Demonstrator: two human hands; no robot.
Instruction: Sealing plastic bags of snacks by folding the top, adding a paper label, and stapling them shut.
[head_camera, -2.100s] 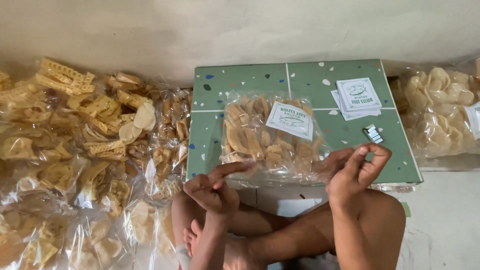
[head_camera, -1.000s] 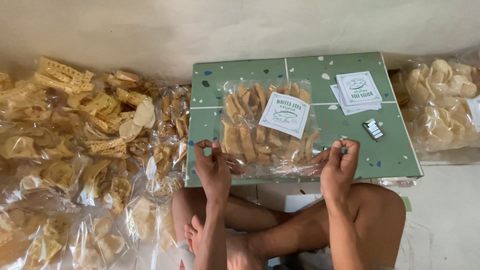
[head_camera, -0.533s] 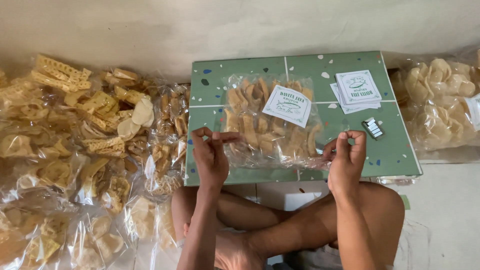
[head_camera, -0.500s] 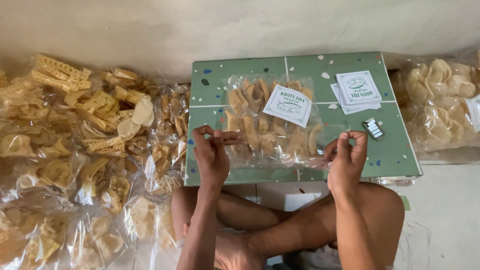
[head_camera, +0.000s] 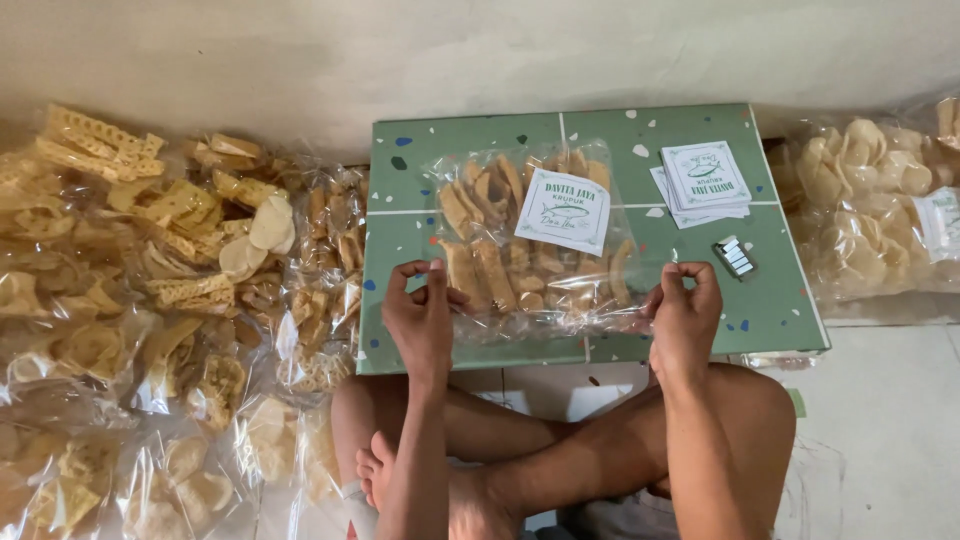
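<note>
1. Pinching the near left corner of the clear cracker bag (head_camera: 530, 250) with the left hand (head_camera: 420, 320), fingers closed on the plastic.
2. Gripping the near right corner with the right hand (head_camera: 685, 315), fingertips pressed together.
3. Lying flat on the green board (head_camera: 770, 290), holding long tan crackers and a white label.
4. Resting nearby: label stack (head_camera: 705, 180), small stapler (head_camera: 738, 256), heaped cracker bags (head_camera: 150, 300).

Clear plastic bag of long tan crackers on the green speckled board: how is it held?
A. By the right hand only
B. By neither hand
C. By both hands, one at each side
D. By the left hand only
C: the left hand and right hand each pinch a near corner of the clear plastic bag of long tan crackers.
</note>
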